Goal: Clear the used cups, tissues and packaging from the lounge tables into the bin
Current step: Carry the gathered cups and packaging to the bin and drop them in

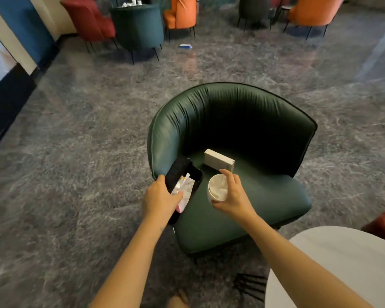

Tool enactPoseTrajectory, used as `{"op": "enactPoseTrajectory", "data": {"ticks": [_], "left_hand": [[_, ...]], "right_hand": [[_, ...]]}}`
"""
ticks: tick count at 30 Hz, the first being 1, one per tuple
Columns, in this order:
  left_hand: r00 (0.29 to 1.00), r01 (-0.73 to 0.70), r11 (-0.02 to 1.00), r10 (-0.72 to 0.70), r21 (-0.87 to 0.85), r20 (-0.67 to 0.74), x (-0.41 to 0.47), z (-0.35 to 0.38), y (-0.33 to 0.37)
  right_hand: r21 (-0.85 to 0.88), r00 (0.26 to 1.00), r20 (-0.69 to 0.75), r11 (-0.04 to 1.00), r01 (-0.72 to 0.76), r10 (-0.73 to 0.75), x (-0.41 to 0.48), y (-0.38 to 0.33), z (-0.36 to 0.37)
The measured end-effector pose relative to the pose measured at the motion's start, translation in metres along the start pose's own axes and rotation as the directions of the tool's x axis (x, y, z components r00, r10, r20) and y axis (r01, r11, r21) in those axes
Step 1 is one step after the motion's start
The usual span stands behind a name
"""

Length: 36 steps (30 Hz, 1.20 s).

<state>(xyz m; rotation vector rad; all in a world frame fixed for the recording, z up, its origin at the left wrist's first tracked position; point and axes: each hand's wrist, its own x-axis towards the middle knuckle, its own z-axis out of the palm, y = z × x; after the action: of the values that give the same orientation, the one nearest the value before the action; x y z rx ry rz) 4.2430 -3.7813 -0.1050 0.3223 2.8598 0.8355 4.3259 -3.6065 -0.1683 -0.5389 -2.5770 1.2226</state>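
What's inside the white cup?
The white cup, gripped by the right hand, holds crumpled white stuff, probably tissue. Anything beneath it, down to the cup's bottom, is covered.

Dim, soft indoor light; pale glare streaks on the glossy floor [80, 134] at upper right and centre; green armchair [231, 134] inner back sunk in near-black shadow; strong wide-angle bending at edges, walls lean; overall soft focus, far chairs [138, 25] smeared; white worktop [333, 263] lower right blurred, slightly blown out
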Motion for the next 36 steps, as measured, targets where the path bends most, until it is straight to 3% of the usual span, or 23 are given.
{"op": "enactPoseTrajectory", "data": {"ticks": [9,13,16,22,28,36], "left_hand": [[0.990,-0.081,0.997,0.080,0.003,0.117,0.170,0.042,0.025],[0.971,-0.022,0.999,0.010,0.049,0.240,0.219,0.086,0.012],[0.955,0.034,0.997,-0.053,0.070,0.292,0.247,0.131,0.000],[0.939,0.146,0.986,-0.166,0.085,0.302,0.281,0.218,-0.018],[0.919,0.226,0.970,-0.241,0.085,0.311,0.291,0.257,-0.037],[0.921,0.244,0.966,-0.260,0.088,0.291,0.302,0.266,-0.034]], "right_hand": [[-0.012,0.988,-0.043,0.988,-0.151,0.150,0.133,0.051,0.022],[-0.199,0.973,-0.028,0.952,-0.230,0.229,0.175,0.088,0.052],[-0.398,0.972,-0.014,0.891,-0.220,0.233,0.208,0.129,0.074],[-0.529,0.986,0.038,0.840,-0.121,0.165,0.261,0.211,0.117],[-0.574,0.972,0.133,0.814,-0.085,0.196,0.282,0.252,0.128],[-0.575,0.931,0.248,0.814,-0.080,0.266,0.302,0.257,0.127]]}}
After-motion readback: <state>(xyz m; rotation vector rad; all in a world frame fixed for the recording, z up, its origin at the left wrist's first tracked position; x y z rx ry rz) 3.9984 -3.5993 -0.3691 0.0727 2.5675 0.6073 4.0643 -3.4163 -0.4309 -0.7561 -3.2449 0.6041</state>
